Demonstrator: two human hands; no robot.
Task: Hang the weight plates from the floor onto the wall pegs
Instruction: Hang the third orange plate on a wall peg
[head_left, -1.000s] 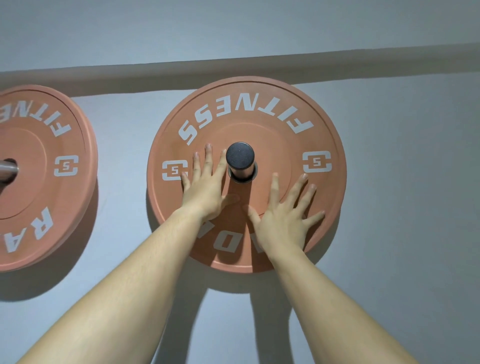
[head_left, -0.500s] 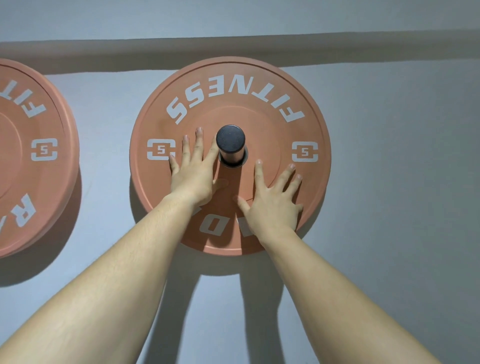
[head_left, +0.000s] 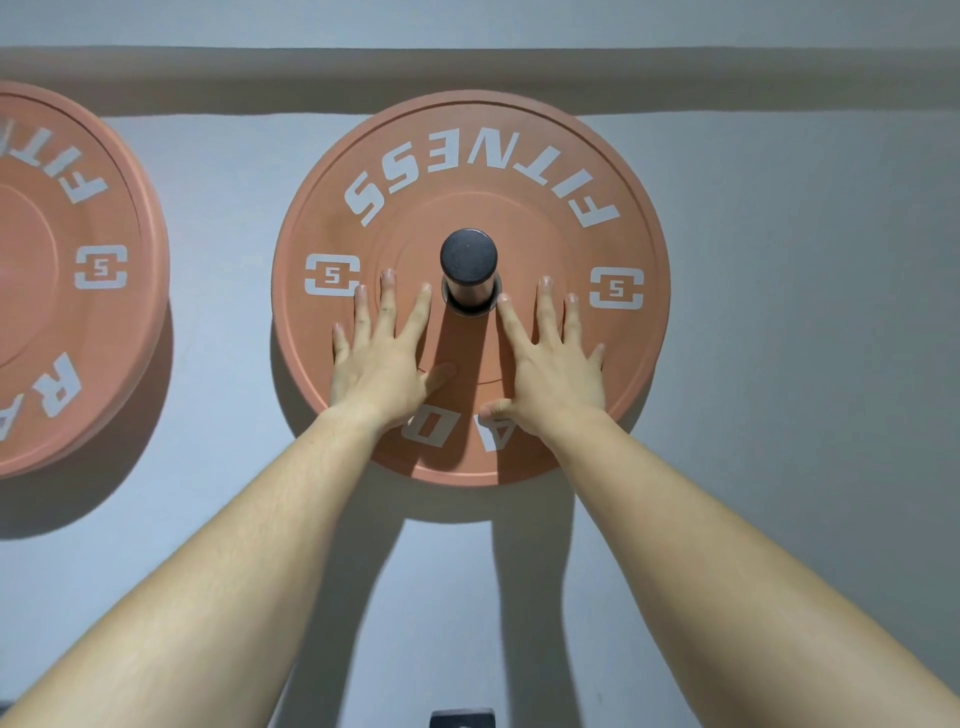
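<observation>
One wide-angle view, from the person's head, faces a grey wall (head_left: 789, 374) nearly square-on. It is close: both arms enter from the bottom edge, and the left hand (head_left: 379, 364) and right hand (head_left: 550, 374) reach the weight plate (head_left: 467, 156) at centre.

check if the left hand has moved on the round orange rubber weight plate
Yes: left hand slid down the round orange rubber weight plate, away from the black-capped metal peg.

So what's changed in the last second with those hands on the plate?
The right hand slid closer to the peg; the left hand eased slightly away. Nothing was gripped or let go. Both still press flat on the plate, which stays hung.
</observation>
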